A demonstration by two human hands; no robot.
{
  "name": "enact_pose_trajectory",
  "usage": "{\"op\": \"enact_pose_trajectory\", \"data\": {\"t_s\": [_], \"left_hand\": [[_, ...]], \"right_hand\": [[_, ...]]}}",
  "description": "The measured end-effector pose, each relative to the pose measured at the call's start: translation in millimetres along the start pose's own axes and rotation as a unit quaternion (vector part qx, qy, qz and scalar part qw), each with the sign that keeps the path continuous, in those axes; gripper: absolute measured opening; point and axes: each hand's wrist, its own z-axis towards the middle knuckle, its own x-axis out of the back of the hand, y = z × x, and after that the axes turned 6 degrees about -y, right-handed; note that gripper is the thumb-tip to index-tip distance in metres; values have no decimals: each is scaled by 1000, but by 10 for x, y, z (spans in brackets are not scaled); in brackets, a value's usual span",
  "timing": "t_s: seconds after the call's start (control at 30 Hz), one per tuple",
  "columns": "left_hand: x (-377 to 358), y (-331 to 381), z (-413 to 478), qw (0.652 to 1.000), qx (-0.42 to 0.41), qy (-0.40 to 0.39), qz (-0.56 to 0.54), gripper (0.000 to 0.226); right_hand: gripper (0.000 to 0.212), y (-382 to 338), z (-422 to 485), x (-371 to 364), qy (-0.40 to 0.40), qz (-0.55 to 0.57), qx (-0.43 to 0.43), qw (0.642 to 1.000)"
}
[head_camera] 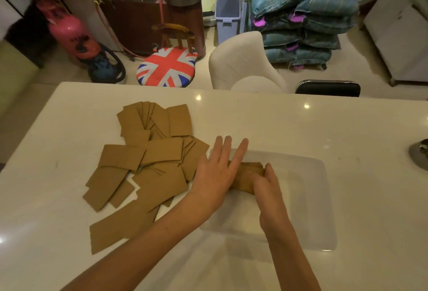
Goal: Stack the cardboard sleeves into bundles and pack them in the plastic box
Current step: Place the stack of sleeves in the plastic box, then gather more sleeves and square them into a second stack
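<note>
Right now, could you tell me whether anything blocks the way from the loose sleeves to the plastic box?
Only the person's own left hand, which lies flat between the loose sleeves and the bundle in the plastic box. The box is open-topped; nothing else intervenes.

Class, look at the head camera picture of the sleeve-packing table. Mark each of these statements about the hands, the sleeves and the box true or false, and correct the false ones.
1. A bundle of cardboard sleeves is inside the clear plastic box. True.
2. The left hand is clenched in a fist. False: its fingers are stretched out flat beside the bundle.
3. The loose sleeves lie to the left of the box. True.
4. The loose sleeves are neatly stacked in one pile. False: they are scattered and overlapping on the white table.
5. The right hand rests on the table outside the box. False: it reaches into the box, touching the bundle.
</note>
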Motion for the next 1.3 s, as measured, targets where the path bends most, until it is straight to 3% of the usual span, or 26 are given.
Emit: {"op": "enact_pose_trajectory", "data": {"t_s": [0.1, 0.17, 0.23, 0.3, 0.37, 0.43, 0.53, 0.67, 0.77, 0.9, 1.03, 1.17, 1.3], "left_hand": [[90, -135, -29, 992, -44, -29, -117, 118], [194, -286, -125, 968, -57, -19, -242, 102], [243, -541, -281, 946, -46, 62, -314, 79], [175, -884, -472, 918, 9, 159, -364, 56], [-3, -1310, -673, 884, 78, 241, -392, 44], [-240, -1772, -826, 874, 149, 254, -387, 38], [-590, -2267, -920, 902, 207, 183, -331, 54], [-1047, -2514, -926, 942, 163, 115, -271, 62], [-1111, -2457, -980, 933, 167, 163, -272, 53], [-1144, -2349, -1197, 937, 178, 192, -232, 40], [-1207, -2234, -1337, 941, 192, 190, -204, 34], [-1180, -2074, -1329, 936, 225, 188, -196, 30], [-1138, -1762, -1356, 925, 253, 185, -214, 24]], "right_hand": [[72, -32, -38, -43, 10, -44, 15, 999], [73, -47, -116, -96, 44, -156, 49, 986], [68, -37, -310, -177, 107, -243, 154, 952], [56, -29, -620, -301, 154, -228, 311, 909], [41, 13, -895, -478, 112, -198, 417, 880], [33, 91, -1074, -744, 2, -199, 456, 867], [33, 354, -999, -1211, -113, -306, 459, 826], [62, 473, -389, -1862, -17, -535, 368, 760], [76, 198, 174, -2095, 26, -619, 323, 715], [75, 3, 482, -2233, 25, -702, 236, 671], [70, 444, -43, -2119, 56, -688, 246, 681], [69, 1086, -437, -2002, 103, -630, 242, 730], [54, 1338, -489, -2049, 168, -555, 244, 777]]}}
